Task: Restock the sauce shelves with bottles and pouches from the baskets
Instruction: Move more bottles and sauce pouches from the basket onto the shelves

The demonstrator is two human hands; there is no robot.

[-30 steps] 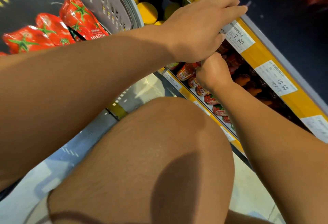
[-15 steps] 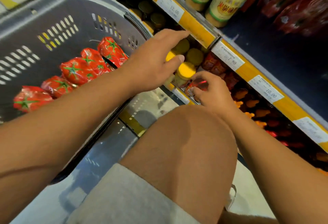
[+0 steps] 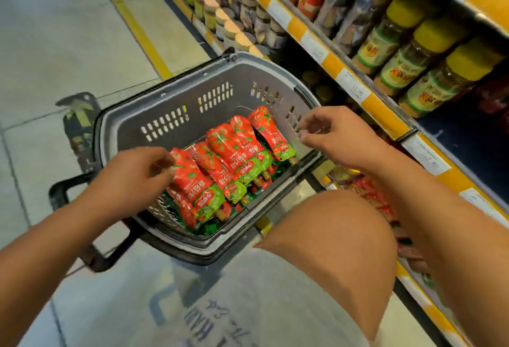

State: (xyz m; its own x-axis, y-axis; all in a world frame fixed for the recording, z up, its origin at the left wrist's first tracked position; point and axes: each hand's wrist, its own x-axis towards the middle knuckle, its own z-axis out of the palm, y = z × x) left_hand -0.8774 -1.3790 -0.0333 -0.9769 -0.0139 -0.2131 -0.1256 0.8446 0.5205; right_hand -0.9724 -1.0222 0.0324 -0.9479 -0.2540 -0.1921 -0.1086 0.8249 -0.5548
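Observation:
A grey plastic basket (image 3: pixel 192 77) stands on the floor in front of me, holding several red and green tomato sauce pouches (image 3: pixel 234 151) laid side by side. My left hand (image 3: pixel 132 178) reaches into the basket from the left, its curled fingertips touching the top of the leftmost pouch (image 3: pixel 190 178). My right hand (image 3: pixel 338 137) hovers over the basket's right rim with loosely curled fingers and holds nothing. The low sauce shelf (image 3: pixel 366 189) with red packs lies to the right, behind my right forearm.
My bent knee (image 3: pixel 330 250) is between the basket and the shelving. Jars with yellow lids (image 3: pixel 407 60) fill the shelf above, behind a yellow price rail (image 3: pixel 358 90). The basket's black handle (image 3: pixel 63 189) sticks out to the left over the tiled aisle floor.
Both hands have left the low shelf and moved left to the basket. The view has swung from the shelf to the basket. My left hand now touches a pouch.

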